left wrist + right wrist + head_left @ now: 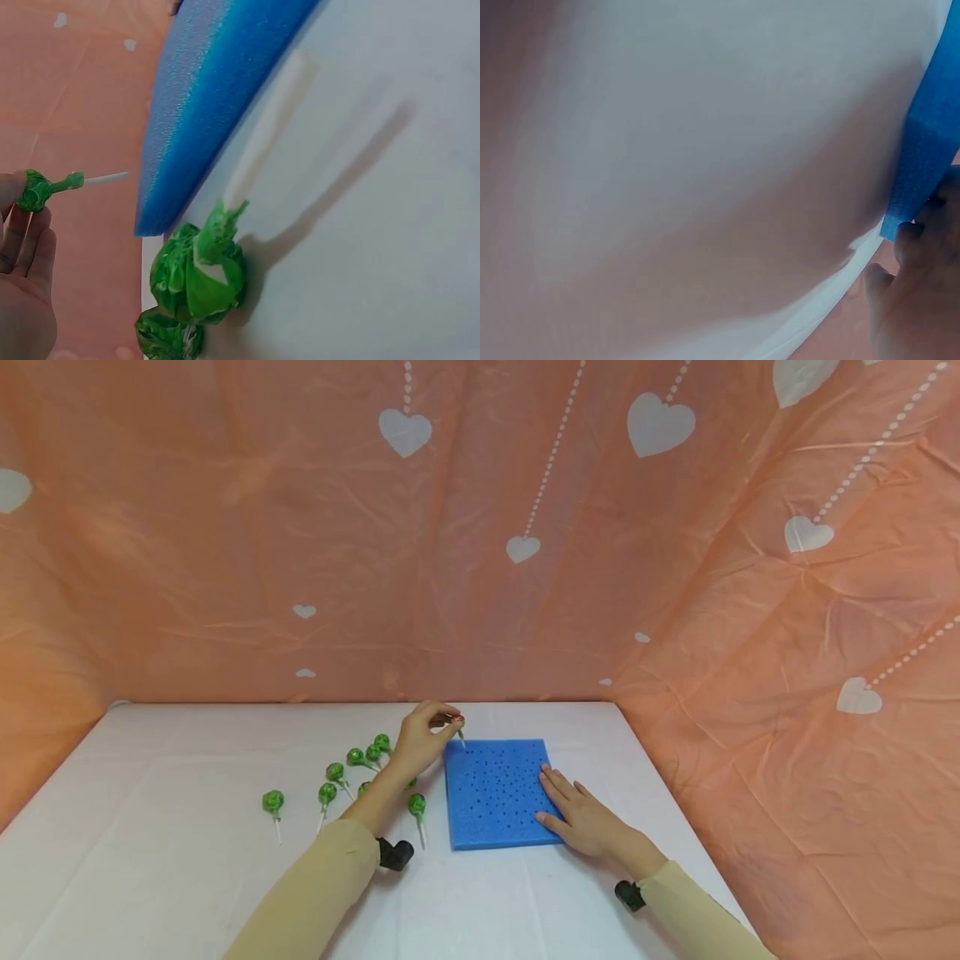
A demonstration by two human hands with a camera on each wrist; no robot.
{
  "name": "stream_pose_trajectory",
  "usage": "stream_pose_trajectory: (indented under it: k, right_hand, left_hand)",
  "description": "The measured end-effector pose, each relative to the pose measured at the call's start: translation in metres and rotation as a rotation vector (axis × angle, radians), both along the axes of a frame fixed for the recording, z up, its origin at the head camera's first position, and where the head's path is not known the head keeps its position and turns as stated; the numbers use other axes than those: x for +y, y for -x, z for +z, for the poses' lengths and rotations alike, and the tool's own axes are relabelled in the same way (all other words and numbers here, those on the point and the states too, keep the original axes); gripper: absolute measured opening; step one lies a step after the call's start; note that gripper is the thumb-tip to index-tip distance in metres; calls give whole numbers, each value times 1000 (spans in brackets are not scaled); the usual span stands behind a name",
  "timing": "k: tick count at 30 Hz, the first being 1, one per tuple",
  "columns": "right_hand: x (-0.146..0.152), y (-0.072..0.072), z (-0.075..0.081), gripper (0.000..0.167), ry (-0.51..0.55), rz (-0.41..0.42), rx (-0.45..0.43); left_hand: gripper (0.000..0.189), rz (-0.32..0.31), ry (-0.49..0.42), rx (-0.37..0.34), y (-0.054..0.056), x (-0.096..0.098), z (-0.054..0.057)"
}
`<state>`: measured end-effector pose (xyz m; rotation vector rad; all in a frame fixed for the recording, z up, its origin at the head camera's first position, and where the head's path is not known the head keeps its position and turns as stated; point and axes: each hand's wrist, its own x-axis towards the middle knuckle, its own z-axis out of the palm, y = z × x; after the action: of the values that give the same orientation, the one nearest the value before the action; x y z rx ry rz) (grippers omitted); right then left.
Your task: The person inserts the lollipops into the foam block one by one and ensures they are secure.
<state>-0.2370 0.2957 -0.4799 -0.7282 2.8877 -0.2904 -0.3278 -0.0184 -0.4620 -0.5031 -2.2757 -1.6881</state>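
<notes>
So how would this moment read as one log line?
left hand: holds green lollipop; right hand: rests on blue foam block; other lollipops: on white table, left of block

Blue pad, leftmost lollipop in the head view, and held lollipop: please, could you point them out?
Blue pad (495,793): head view, on its top face.
Leftmost lollipop (273,802): head view, on its wrapped head.
Held lollipop (34,190): left wrist view, on its wrapped head.

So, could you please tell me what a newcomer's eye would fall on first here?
Probably the dark-dotted blue slab on the white table. Then the left hand, pinching a green-wrapped lollipop near the slab's far left corner. Behind rises an orange backdrop with pale hearts.
</notes>
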Motion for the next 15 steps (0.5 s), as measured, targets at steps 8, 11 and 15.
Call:
stream_pose_trajectory:
  k: [8, 11, 15]
  right_hand:
    - [-1, -1, 2, 76, 14, 14, 2]
    - [0, -1, 1, 76, 10, 15, 4]
    - [0, -1, 1, 76, 9, 14, 5]
  left_hand:
    - [19, -21, 27, 38, 3, 4, -4]
    - [18, -24, 41, 29, 3, 6, -4]
    - [20, -25, 70, 12, 2, 9, -4]
